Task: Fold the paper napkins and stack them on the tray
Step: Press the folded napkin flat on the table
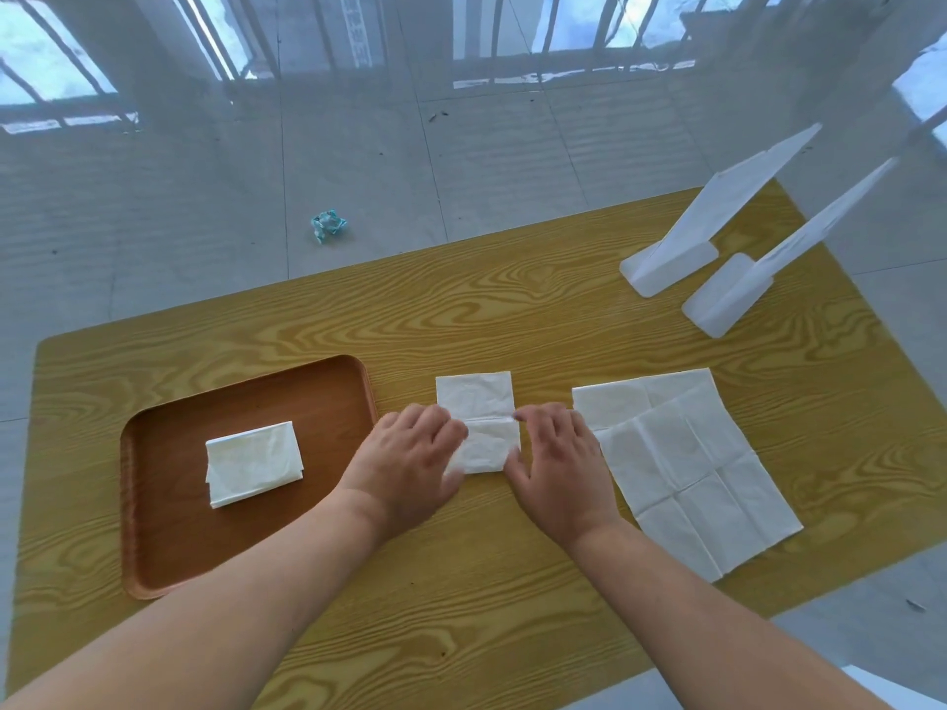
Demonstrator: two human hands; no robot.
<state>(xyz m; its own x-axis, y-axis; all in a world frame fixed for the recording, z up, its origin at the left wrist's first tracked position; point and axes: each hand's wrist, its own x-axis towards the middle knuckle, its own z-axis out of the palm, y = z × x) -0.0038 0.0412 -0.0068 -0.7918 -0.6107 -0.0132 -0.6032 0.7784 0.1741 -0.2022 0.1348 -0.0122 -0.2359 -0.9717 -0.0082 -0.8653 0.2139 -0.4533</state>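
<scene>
A white paper napkin [479, 407], folded into a narrow strip with a crease across its middle, lies on the wooden table [512, 310]. My left hand [410, 453] pinches its left edge at the crease and my right hand [556, 453] pinches the right edge, each covering part of the near half. On the brown tray [169, 545] at the left lies one folded napkin [253, 463]. Unfolded napkins [686, 468] lie flat, overlapping, to the right of my right hand.
Two white plastic stands [717, 233] rise at the table's far right corner. A crumpled blue-and-white wrapper [328, 225] lies on the tiled floor beyond the table. The table's near edge runs under my forearms.
</scene>
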